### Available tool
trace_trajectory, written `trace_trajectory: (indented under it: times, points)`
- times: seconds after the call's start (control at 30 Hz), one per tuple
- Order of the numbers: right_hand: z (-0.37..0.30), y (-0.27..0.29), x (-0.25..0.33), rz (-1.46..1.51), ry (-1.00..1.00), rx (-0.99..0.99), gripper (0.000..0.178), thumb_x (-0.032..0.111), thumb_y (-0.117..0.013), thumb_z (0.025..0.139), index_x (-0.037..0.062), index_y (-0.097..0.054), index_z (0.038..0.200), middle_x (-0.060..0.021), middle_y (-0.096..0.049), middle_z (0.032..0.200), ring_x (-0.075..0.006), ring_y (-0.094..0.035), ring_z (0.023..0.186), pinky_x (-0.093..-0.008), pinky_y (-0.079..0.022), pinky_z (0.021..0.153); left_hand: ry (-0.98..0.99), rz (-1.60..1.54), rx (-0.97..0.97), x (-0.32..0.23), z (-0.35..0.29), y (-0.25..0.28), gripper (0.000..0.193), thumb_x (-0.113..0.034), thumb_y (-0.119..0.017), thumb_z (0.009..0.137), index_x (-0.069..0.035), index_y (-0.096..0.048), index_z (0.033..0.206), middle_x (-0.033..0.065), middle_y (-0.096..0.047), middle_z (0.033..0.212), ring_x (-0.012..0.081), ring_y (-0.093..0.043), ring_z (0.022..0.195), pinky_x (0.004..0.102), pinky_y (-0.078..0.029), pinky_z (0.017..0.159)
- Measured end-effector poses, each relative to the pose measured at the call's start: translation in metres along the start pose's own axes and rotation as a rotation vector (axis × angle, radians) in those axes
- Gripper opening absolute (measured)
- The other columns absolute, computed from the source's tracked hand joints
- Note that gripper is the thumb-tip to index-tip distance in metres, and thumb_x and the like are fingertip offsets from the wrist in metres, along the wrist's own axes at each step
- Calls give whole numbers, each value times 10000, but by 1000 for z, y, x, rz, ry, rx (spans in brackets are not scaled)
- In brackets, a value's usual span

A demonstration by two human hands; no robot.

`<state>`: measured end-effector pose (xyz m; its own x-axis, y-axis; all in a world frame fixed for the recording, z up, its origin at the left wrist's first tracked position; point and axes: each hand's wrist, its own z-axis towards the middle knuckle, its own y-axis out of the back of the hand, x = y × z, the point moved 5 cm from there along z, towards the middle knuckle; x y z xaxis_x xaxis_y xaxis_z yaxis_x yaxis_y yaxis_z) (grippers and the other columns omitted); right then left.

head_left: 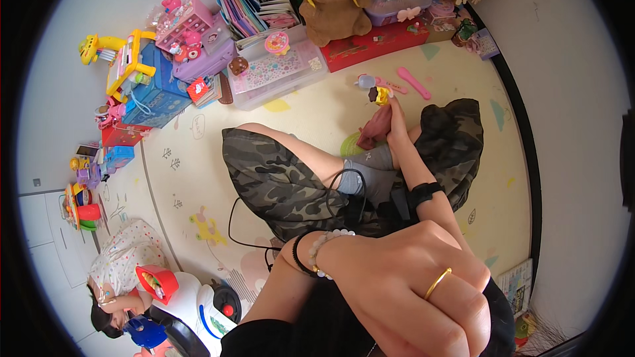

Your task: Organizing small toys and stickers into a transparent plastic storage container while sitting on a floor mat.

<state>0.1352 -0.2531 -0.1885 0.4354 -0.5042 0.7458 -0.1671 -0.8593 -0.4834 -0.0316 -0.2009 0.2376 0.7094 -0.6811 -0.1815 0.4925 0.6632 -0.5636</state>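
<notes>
My right hand [397,121] reaches out past my crossed legs, its fingers closed on a small yellow and dark brown toy [380,96]. A dusty pink, soft-looking thing [376,127] lies against that hand; whether it is held too I cannot tell. Just beyond the toy are a small clear bottle with a grey-blue tint [365,81], a pink stick-like piece [391,85] and a pink spoon-shaped toy [414,83]. Close to the camera, my left hand [417,284] has its fingers curled under, with a ring and bracelets on it. Its palm and fingertips are hidden.
Boxes, books, a brown plush toy [335,3] and a clear plastic box [281,76] line the wall. A black cable [231,215] runs beside my left leg. At lower left, a person in a spotted top [129,251] is near a red container [159,282]. A pale printed mat [192,178] covers the floor.
</notes>
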Motion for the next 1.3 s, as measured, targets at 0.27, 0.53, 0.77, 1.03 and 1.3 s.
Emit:
trace_trajectory:
  times: [0.27,0.53,0.77,1.03,1.3]
  points:
    - [3,1,-2,-5,-18,7,368,362,-620,871,110,-580,1135,7,-551,1041,-109,-495,1002,-255,-395,885,21,-19,49,3,-2,0,253,-139,-622,857,-68,-652,615,31,-634,646,103,-466,442,209,-321,372]
    - [0,-1,-1,-4,-20,-3,383,358,-615,873,103,-574,1156,2,-553,1052,-115,-499,1005,-255,-395,892,59,-16,54,5,-3,-1,253,-136,-598,842,-72,-624,599,26,-615,631,112,-459,435,217,-329,381]
    - [1,0,-1,2,-18,14,378,354,-615,874,101,-577,1152,5,-553,1052,-111,-495,1006,-255,-391,895,85,-11,52,6,-3,0,254,-133,-577,830,-74,-599,584,21,-598,618,119,-453,428,224,-335,389]
    - [-2,-3,2,-9,-4,6,381,362,-617,873,104,-581,1150,10,-552,1050,-105,-489,1004,-250,-383,896,115,0,45,5,-4,0,255,-130,-553,816,-78,-571,567,16,-579,603,128,-446,420,232,-343,398]
    - [1,-3,-2,-9,-17,18,383,366,-617,872,106,-581,1152,10,-552,1055,-107,-489,1011,-252,-379,899,140,21,46,5,-3,0,256,-127,-529,802,-81,-543,550,11,-559,589,137,-439,413,240,-351,407]
